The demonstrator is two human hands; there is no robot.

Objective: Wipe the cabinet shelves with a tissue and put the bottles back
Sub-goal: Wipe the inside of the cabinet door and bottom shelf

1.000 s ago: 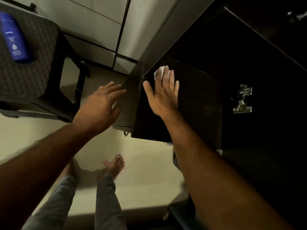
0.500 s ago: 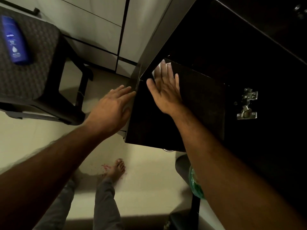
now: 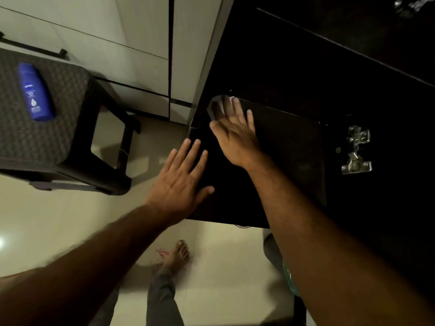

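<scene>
The only readable text is the brand name "NIVEA", in white capitals on the blue bottle [image 3: 35, 91] that lies on its side on the dark stool [image 3: 70, 142]. Below the name stand a few lines of smaller white print and a white drop-shaped mark, all too small and blurred to read. Nothing else in view carries any legible lettering, numbers or signs.

Our right hand [image 3: 236, 135] lies flat, palm down, fingers straight and close together, its forearm stretched out behind it. Our left hand [image 3: 181, 182] lies just beside it on the thumb side, also flat with fingers spread straight, thumb angled out toward the right forearm.
</scene>
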